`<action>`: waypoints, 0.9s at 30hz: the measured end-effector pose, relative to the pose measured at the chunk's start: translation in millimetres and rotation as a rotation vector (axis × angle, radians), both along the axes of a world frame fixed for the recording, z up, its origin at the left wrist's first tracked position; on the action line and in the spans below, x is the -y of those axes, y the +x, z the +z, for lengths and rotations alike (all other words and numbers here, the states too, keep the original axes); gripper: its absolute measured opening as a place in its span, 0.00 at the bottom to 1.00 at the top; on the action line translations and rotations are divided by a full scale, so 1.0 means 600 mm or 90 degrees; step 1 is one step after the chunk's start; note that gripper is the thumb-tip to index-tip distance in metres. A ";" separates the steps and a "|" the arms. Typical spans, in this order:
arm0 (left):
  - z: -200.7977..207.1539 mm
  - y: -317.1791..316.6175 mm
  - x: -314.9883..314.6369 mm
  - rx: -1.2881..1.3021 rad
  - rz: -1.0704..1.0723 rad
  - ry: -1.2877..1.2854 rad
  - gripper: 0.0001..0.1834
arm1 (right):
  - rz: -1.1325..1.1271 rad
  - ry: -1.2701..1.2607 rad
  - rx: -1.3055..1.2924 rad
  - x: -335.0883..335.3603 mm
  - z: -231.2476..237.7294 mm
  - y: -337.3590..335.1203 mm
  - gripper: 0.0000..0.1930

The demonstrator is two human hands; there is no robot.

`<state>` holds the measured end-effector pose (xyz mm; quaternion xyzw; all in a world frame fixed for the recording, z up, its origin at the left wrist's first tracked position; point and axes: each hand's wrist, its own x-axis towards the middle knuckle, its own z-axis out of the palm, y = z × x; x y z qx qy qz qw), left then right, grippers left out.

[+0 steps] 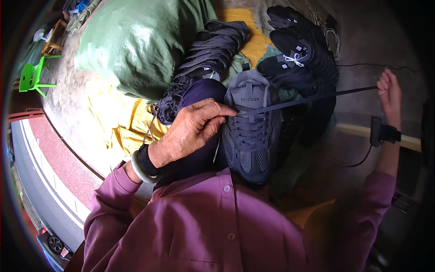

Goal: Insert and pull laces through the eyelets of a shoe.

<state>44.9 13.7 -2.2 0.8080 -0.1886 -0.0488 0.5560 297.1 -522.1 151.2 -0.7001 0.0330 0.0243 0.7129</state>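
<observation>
A dark grey sneaker [248, 158] rests on my lap, toe pointing toward me, with flat laces crossed over its front. At the sneaker's left collar, my left hand [190, 129] has its fingers bent, with the index fingertip pressed by the upper eyelets and the thumb at the side. Far out to the right, my right hand [389, 90] is closed around the end of a dark flat shoelace [317, 96]. The lace runs taut from the upper eyelets across to that hand. What lies under my left fingers is partly hidden.
A big green sack [131, 45] lies at the back left. Beside it are a row of dark shoe pieces [217, 45] and a bundle of dark laces [168, 102]. Several black shoes [290, 45] are stacked at the back right. A green plastic stool [34, 75] stands far left.
</observation>
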 end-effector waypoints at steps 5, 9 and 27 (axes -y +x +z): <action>-0.009 0.006 -0.003 0.133 -0.001 0.050 0.22 | -0.048 -0.029 -0.048 -0.088 -0.101 -0.043 0.09; -0.001 0.007 -0.003 0.219 -0.020 0.165 0.26 | 0.037 -0.052 -0.074 -0.191 -0.118 -0.096 0.12; 0.022 0.090 0.039 0.147 0.014 0.064 0.07 | 0.376 -0.353 -0.037 -0.424 -0.154 -0.277 0.04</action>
